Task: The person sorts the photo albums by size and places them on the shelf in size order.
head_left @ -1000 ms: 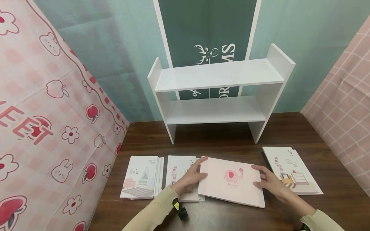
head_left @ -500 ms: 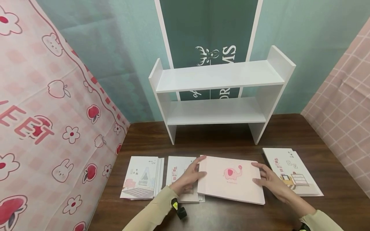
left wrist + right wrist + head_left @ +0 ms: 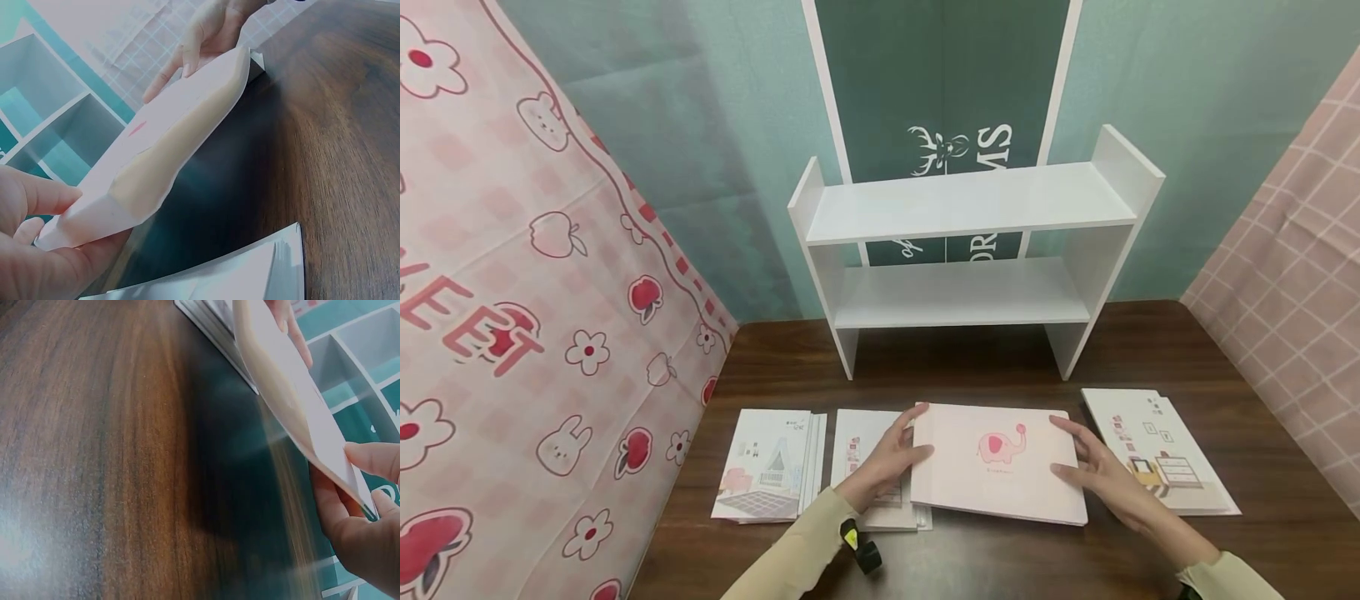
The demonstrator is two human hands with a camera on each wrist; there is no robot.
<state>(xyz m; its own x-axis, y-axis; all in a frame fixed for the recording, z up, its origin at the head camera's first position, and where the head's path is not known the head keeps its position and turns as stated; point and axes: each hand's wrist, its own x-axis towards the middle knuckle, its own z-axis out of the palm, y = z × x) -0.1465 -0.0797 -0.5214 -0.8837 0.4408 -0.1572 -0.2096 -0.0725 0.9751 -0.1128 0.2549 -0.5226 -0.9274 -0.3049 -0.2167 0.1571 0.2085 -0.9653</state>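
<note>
Between my two hands is a thick pink book [image 3: 992, 471] with an elephant printed on its cover. My left hand [image 3: 883, 462] grips its left edge, thumb on the cover and fingers beneath, as the left wrist view shows. The right edge is gripped by my right hand [image 3: 1105, 475], again with the thumb on top. In the right wrist view, the book [image 3: 294, 394] is raised over the dark wooden table, its cream page edges bowing downward. Partly behind my left hand and the book lies a white book stack [image 3: 850, 442].
A white two-tier shelf [image 3: 962, 296] stands at the back against a green curtain. Another stack of white illustrated books [image 3: 767, 467] lies at the left, and more white books [image 3: 1157, 454] lie at the right. Patterned pink cloths hang on both sides.
The pink book has turned a little, its right side coming up so that it looks more level. Both hands keep their grip and shift slightly left with it.
</note>
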